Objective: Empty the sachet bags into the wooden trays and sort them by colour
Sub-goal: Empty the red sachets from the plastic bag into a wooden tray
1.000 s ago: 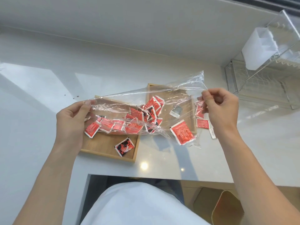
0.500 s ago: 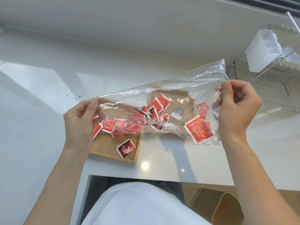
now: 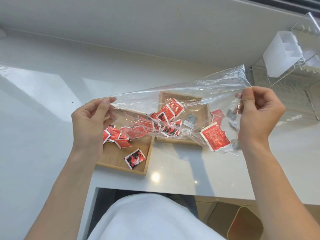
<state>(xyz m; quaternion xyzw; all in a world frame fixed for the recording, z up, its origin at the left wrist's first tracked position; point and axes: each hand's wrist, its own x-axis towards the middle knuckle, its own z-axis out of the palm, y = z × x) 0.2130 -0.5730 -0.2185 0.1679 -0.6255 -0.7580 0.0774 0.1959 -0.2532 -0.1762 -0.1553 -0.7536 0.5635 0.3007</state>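
My left hand (image 3: 90, 123) has its fingers (image 3: 105, 103) pinched on one end of the clear plastic bag (image 3: 181, 96), and my right hand (image 3: 258, 115) has its fingers (image 3: 246, 98) pinched on the other end, held higher, so the bag stretches tilted between them above the bench (image 3: 173, 163). I see red sachets (image 3: 164, 125) bunched inside the bag near its low middle, and one larger red sachet (image 3: 214, 135) lying flat toward the bag's lower right corner. I cannot count the bunched ones; they overlap behind wrinkled plastic.

Below the bag I count two wooden trays. The near tray (image 3: 145, 163) sits under my left hand and holds a loose group of red sachets by my palm plus one red-and-black sachet (image 3: 135, 158) lying apart near its front edge. The far tray (image 3: 205, 108) sits just beside it to the right and further back; a silver sachet (image 3: 190, 119) shows there through the plastic, though I cannot tell whether it lies in the tray or in the bag. A few red and silver sachets (image 3: 217, 114) lie near my right hand, right of the far tray.

The bench is pale grey and glossy, with a wall behind it. A clear rack (image 3: 294, 80) stands at the far right with a white container (image 3: 284, 54) on it.
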